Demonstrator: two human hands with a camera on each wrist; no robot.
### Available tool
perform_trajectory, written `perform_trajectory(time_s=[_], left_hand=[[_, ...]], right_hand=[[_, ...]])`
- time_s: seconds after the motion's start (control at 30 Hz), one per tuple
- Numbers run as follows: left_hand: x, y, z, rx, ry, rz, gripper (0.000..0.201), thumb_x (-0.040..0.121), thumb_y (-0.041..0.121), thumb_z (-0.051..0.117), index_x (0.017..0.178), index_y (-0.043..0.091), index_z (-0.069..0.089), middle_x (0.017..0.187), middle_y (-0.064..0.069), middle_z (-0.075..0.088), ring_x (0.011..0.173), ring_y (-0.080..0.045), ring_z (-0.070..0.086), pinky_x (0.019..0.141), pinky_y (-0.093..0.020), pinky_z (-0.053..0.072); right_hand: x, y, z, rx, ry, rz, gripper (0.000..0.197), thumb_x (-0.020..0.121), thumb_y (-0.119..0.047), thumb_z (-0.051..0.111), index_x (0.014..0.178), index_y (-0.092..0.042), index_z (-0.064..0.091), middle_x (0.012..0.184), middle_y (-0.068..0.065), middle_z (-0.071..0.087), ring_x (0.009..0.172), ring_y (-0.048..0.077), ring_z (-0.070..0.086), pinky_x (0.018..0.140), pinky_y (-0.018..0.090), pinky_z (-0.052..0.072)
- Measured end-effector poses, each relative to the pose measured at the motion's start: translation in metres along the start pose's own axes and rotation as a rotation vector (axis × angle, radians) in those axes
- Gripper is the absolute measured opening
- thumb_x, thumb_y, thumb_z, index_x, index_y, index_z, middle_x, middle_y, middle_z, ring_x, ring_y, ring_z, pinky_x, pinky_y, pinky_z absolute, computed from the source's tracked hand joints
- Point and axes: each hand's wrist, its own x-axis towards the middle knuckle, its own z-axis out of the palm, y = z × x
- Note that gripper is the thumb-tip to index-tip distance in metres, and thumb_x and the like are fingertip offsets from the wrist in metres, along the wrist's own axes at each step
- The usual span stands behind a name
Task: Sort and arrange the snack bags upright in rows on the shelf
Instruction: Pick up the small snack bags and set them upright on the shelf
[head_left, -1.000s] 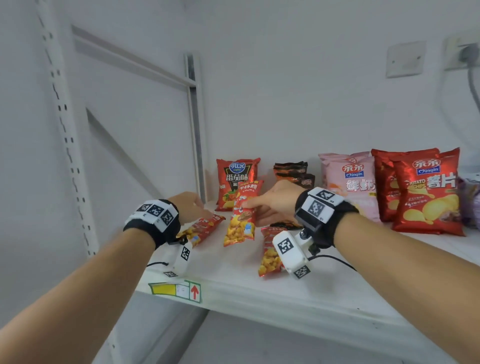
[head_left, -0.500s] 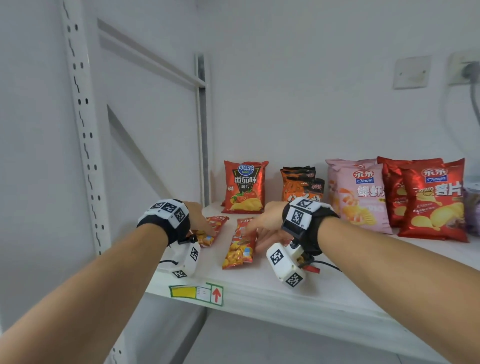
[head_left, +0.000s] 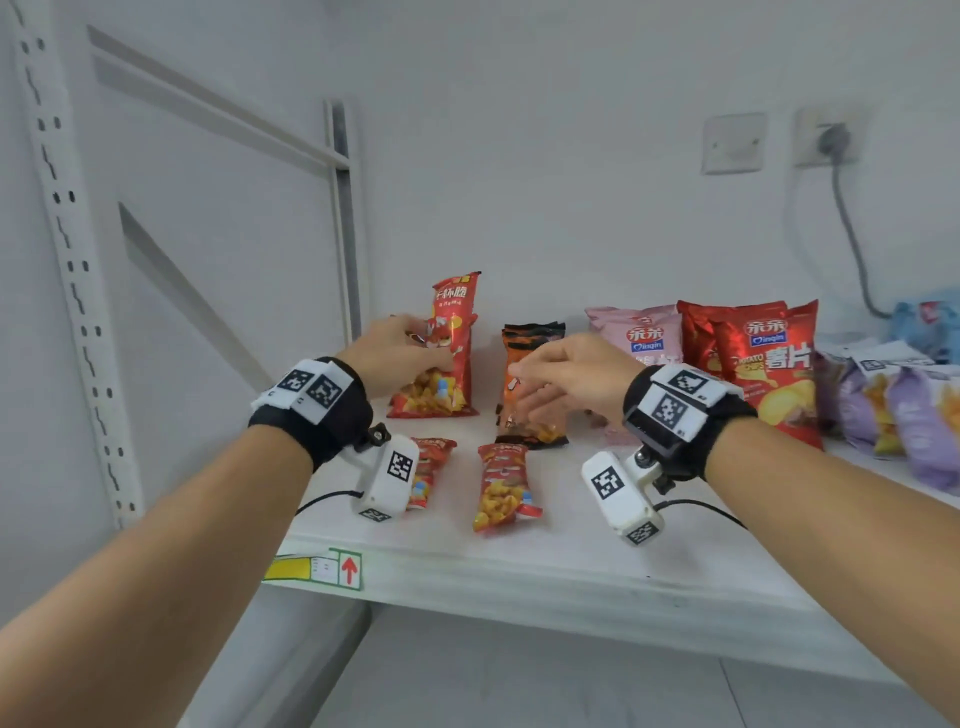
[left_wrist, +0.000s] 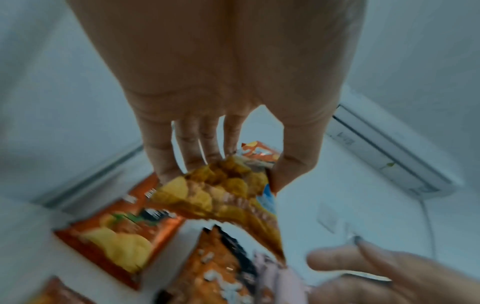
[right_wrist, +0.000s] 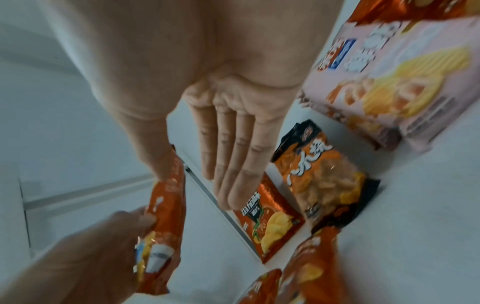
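The tomato chip bag hides behind the held packet, perhaps leaning.

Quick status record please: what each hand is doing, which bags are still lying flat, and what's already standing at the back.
left hand: holds a narrow red snack bag upright
right hand: open, fingers straight, holds nothing
lying flat: two narrow red bags near the shelf front
standing at back: orange-black bag, pink bag, red chip bags

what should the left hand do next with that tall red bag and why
Probably set the tall red bag down upright at the back left, in front of the tomato chip bag. The left hand grips it raised and vertical, while two matching bags lie flat near the shelf front.
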Motion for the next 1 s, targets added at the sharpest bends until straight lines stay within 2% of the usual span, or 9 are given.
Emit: perform_trajectory(time_s=[0.1,0.2,0.33,0.4,0.53,0.67,0.77,0.93,1.0], left_hand=[[-0.013,0.04,0.042,-0.241,-0.081,0.064,0.046,0.087,0.012,0.08,0.129,0.014,0.061,0.113,-0.006,0.074,0.087,-0.015,0.076,0.073,-0.027,0.062],[-0.023,0.078,0.088,-0.384,-0.163,0.118,0.049,0.088,0.003,0.077,0.133,0.01,0.058,0.117,-0.011,0.074,0.097,-0.022,0.076,0.089,-0.036,0.063],[-0.024,0.116,0.146,-0.512,-0.171,0.126,0.045,0.09,-0.005,0.071,0.131,0.004,0.055,0.119,-0.015,0.073,0.091,-0.023,0.074,0.078,-0.032,0.062],[-0.022,0.129,0.171,-0.579,-0.177,0.129,0.036,0.093,-0.002,0.069,0.126,0.002,0.057,0.112,-0.016,0.074,0.086,-0.022,0.074,0.073,-0.028,0.061],[-0.015,0.146,0.22,-0.566,-0.206,0.161,0.039,0.088,0.027,0.081,0.119,0.012,0.064,0.109,-0.009,0.077,0.095,-0.023,0.076,0.086,-0.037,0.062],[-0.001,0.159,0.253,-0.509,-0.101,0.21,0.034,0.087,0.027,0.083,0.112,0.012,0.066,0.098,-0.005,0.078,0.09,-0.019,0.078,0.073,-0.024,0.06],[0.009,0.164,0.266,-0.543,-0.133,0.233,0.029,0.09,0.02,0.08,0.113,0.007,0.069,0.103,-0.009,0.079,0.096,-0.026,0.078,0.083,-0.034,0.063],[0.02,0.163,0.281,-0.646,-0.146,0.264,0.032,0.095,0.013,0.073,0.124,0.001,0.066,0.11,-0.009,0.078,0.099,-0.026,0.077,0.083,-0.031,0.062],[0.025,0.159,0.287,-0.678,-0.131,0.246,0.036,0.095,0.009,0.073,0.127,0.0,0.061,0.106,-0.009,0.077,0.093,-0.025,0.077,0.08,-0.031,0.062]], right_hand=[[-0.022,0.007,-0.037,0.06,0.027,-0.1,0.02,0.098,-0.019,0.071,0.113,-0.006,0.072,0.11,0.021,0.076,0.089,0.023,0.078,0.075,0.031,0.065],[-0.038,0.016,-0.076,0.135,0.017,-0.143,0.026,0.099,-0.013,0.068,0.123,-0.003,0.069,0.114,0.018,0.077,0.094,0.023,0.077,0.077,0.028,0.064],[-0.055,0.034,-0.13,0.15,0.038,-0.185,0.018,0.1,-0.01,0.066,0.117,-0.007,0.071,0.102,0.008,0.081,0.092,0.021,0.078,0.078,0.029,0.064],[-0.06,0.046,-0.155,0.138,0.076,-0.21,0.019,0.097,-0.01,0.07,0.116,-0.008,0.071,0.104,0.008,0.08,0.096,0.023,0.078,0.083,0.033,0.064],[-0.067,0.064,-0.195,0.064,0.148,-0.264,0.022,0.09,-0.015,0.079,0.111,-0.013,0.072,0.1,0.005,0.081,0.096,0.023,0.079,0.088,0.041,0.064],[-0.071,0.077,-0.221,-0.035,0.21,-0.33,0.021,0.086,-0.016,0.085,0.1,-0.025,0.073,0.091,-0.008,0.08,0.088,0.011,0.077,0.074,0.03,0.065],[-0.069,0.087,-0.237,-0.066,0.275,-0.349,0.024,0.082,-0.024,0.088,0.097,-0.031,0.071,0.092,-0.01,0.079,0.083,0.005,0.076,0.067,0.021,0.06],[-0.059,0.104,-0.25,0.145,0.224,-0.218,0.029,0.088,-0.022,0.082,0.115,-0.02,0.073,0.107,0.006,0.08,0.103,0.025,0.076,0.098,0.046,0.058],[-0.056,0.108,-0.251,0.138,0.2,-0.205,0.025,0.09,-0.015,0.08,0.114,-0.018,0.073,0.106,0.006,0.081,0.102,0.026,0.077,0.099,0.048,0.059]])
